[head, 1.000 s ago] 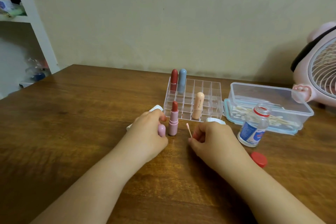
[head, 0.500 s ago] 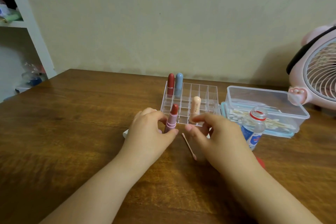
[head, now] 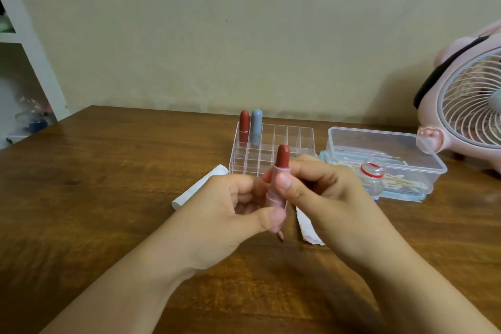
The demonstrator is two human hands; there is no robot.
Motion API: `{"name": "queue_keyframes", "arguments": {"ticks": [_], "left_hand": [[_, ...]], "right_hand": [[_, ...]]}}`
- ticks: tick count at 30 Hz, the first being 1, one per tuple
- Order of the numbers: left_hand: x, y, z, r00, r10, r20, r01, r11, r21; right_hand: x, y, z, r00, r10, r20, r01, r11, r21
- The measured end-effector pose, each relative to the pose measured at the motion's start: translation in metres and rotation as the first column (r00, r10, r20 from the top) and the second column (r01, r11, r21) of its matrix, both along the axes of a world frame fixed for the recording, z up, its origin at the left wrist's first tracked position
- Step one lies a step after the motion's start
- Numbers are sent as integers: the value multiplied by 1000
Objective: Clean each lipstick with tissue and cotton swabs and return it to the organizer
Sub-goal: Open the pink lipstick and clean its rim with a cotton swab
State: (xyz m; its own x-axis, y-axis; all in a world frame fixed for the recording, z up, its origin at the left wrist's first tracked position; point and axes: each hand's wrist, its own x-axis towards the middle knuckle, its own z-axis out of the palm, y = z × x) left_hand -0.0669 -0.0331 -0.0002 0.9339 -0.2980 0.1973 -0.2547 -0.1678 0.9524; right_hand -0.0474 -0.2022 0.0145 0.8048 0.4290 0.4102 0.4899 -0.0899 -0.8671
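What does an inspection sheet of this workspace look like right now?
Surface: wooden table, bare at left.
Job's things: open pink lipstick held upright; two capped lipsticks in clear organizer; tissue; cotton swab on the table.
Clutter: swab box, uncapped small bottle, pink fan.
Grippers: left hand and right hand both grip the lipstick.
Cables: nothing seen.
Surroundings: beige wall, white shelf.
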Motion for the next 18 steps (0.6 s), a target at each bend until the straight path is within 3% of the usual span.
{"name": "queue_keyframes", "arguments": {"ticks": [5,7,11,15,18], "left_hand": [[-6,6,6,899,-415,-142,367,888,-277],[-7,2,6,916,-380,-130,340,905,-256],[-5,-10,4,978,-172,-122,136,957,-258],[-7,-10,3,948,-290,-131,235,916,-327],[-7,-9,2,954,-255,-159,189,920,-343]], "right_hand": [[-1,-5,6,917,352,-189,-295,916,274],[-1,-6,7,929,312,-198,-253,927,276],[-2,-3,5,980,153,-129,-122,968,217],[-1,-3,5,939,284,-194,-218,928,302],[0,-5,5,946,266,-184,-211,939,273]]}}
